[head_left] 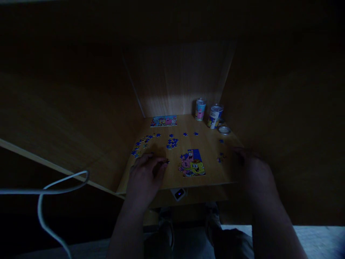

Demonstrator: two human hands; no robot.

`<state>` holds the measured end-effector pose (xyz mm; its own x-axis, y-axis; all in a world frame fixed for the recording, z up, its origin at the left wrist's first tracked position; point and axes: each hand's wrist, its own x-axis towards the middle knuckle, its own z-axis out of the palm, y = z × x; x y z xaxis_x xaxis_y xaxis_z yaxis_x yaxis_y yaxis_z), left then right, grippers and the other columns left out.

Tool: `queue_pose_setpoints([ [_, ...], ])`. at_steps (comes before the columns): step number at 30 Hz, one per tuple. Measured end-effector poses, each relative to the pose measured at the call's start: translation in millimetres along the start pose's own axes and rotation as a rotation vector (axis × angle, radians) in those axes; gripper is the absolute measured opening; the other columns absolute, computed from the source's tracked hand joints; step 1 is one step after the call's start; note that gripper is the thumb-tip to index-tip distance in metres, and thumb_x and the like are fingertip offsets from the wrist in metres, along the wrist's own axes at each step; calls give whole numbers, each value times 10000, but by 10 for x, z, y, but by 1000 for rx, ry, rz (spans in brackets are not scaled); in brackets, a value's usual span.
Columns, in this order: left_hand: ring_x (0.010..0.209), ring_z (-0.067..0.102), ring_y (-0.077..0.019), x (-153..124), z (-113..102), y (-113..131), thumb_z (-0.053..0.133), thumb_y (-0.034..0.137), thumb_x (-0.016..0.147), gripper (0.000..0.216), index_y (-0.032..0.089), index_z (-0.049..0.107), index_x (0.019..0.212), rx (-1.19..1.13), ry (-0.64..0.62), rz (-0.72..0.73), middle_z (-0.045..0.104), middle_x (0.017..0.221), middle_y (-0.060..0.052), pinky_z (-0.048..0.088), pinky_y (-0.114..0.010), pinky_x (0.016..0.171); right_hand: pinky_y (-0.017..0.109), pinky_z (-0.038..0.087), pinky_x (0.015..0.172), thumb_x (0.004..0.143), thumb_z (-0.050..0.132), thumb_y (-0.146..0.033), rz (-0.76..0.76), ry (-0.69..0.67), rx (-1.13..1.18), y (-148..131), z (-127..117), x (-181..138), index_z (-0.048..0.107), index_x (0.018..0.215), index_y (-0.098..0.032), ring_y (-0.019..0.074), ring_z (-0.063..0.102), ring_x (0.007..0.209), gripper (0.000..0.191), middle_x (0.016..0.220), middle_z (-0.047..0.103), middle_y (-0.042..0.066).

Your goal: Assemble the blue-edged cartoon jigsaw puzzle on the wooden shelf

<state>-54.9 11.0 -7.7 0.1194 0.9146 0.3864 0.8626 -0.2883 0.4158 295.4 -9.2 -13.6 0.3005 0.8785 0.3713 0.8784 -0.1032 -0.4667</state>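
Note:
A partly joined cartoon jigsaw (192,163) lies near the front of a small wooden desk (210,144). My left hand (147,174) rests on the desk left of it, fingers curled, fingertips pinching a dark puzzle piece (166,162). My right hand (252,165) sits at the desk's right edge in deep shadow; its fingers are hard to read. Several loose blue pieces (171,142) are scattered across the middle and left (140,145), with a few more near the right hand (221,157).
A reference picture (164,121) lies at the back. Two printed tins (200,109) (215,116) and a round lid (224,130) stand back right. Wooden walls enclose the desk. A small lit device (179,194) hangs below the front edge. A white cable (44,201) loops at left.

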Motion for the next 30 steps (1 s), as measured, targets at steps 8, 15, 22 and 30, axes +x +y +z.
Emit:
queue_pose_setpoints([
  [8, 1164, 724, -290, -1, 1, -14, 692, 344, 1049, 157, 323, 843, 1087, 4, 8, 17, 748, 1234, -66, 593, -503, 1062, 414, 598, 855, 1107, 518, -357, 13, -176, -101, -37, -28, -23, 829, 1237, -205, 304, 800, 972, 369, 1206, 822, 159],
  [15, 1145, 735, -305, 11, -23, 14, 664, 350, 1053, 184, 310, 841, 1084, -8, 0, 10, 758, 1217, -73, 590, -504, 1041, 450, 602, 884, 1037, 696, -485, -61, -163, -45, -147, -19, -45, 842, 1096, -222, 318, 781, 985, 306, 1159, 808, 135],
  [22, 1156, 730, -312, 14, -22, 22, 665, 355, 1054, 190, 313, 847, 1084, 1, -7, 0, 766, 1226, -78, 591, -499, 1030, 406, 601, 843, 1036, 654, -348, -122, -125, 2, -153, 8, -47, 851, 1073, -240, 278, 783, 940, 228, 1169, 805, 130],
  [30, 1129, 739, -299, 11, -27, 14, 666, 354, 1058, 168, 303, 825, 1075, -10, 1, 15, 771, 1200, -68, 583, -496, 1039, 427, 571, 782, 1043, 685, -432, -53, -113, -111, -105, -2, -75, 844, 1069, -195, 319, 765, 886, 286, 1027, 804, 164],
])
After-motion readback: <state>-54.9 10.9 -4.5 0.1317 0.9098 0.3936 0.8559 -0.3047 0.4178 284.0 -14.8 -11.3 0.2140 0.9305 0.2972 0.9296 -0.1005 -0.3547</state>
